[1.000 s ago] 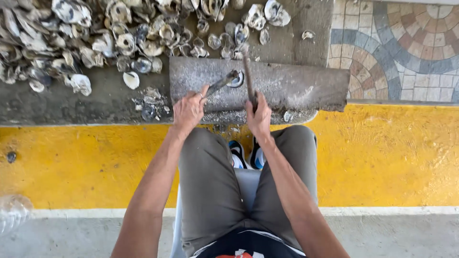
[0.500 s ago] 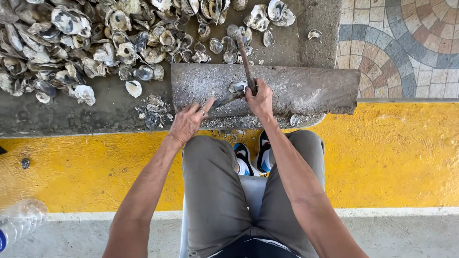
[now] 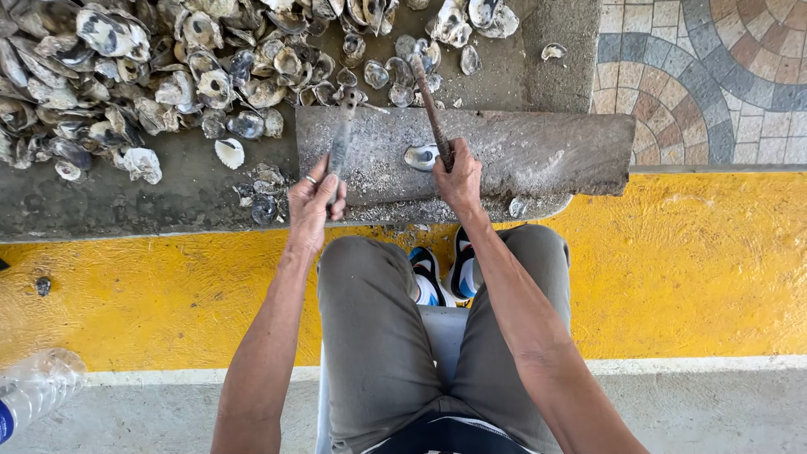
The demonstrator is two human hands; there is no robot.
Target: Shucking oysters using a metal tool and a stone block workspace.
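I am at the shucking step, I judge: one oyster [image 3: 420, 156] lies on the grey stone slab [image 3: 538, 155], near its middle, and both of my tools are up against it. My right hand [image 3: 459, 178] is clenched round the lower end of a rusty metal rod [image 3: 429, 105], which slants away from me over the slab's far edge; the oyster sits just left of that fist, touching or nearly touching the rod. My left hand [image 3: 314, 198] is wrapped round the handle of a grey hammer-like tool [image 3: 340, 139], a ring on one finger, the tool's head reaching to the slab's far left corner.

As I read it, the next move calls for keeping the shell pinned flat on the slab and bringing the left tool down on its edge without letting it skid, since the slab is dusted with grit and fragments.

Beyond the slab's far edge and off to its left lies the heap of oyster shells [image 3: 168, 76], grey, white and dark, with a single white half shell [image 3: 229, 153] just left of the slab. To the slab's right is patterned tile paving [image 3: 714, 76]. On the near side of the slab runs a yellow painted strip [image 3: 689, 277]. The only package is a clear plastic bottle [image 3: 34, 391] with a blue cap, lying well to the near left of the slab; I see no label on it, and no signs.
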